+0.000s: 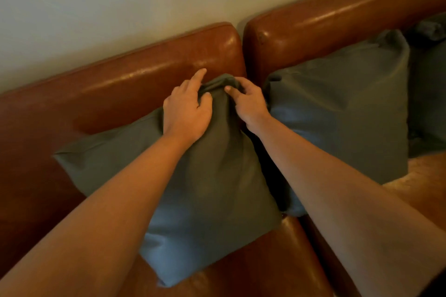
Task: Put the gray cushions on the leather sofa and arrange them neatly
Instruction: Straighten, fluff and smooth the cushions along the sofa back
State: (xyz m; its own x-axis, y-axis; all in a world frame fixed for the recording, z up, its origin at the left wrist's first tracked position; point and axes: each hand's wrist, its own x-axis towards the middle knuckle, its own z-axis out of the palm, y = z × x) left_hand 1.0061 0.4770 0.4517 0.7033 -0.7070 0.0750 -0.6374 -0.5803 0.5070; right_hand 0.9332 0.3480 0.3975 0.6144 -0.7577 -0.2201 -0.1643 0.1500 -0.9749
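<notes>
Two bare forearms are stretched over the leather sofa (135,84). The top corner of a gray cushion (205,188), propped against the backrest, is pinched by the left hand (187,113) and right hand (248,103), fingers closed on fabric. A second cushion (342,113) is stood just beside it.

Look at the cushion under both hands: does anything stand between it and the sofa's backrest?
Nothing visible does. The left hand and right hand pinch the top corner of the gray cushion, which already leans on the backrest, beside the second cushion.
</notes>
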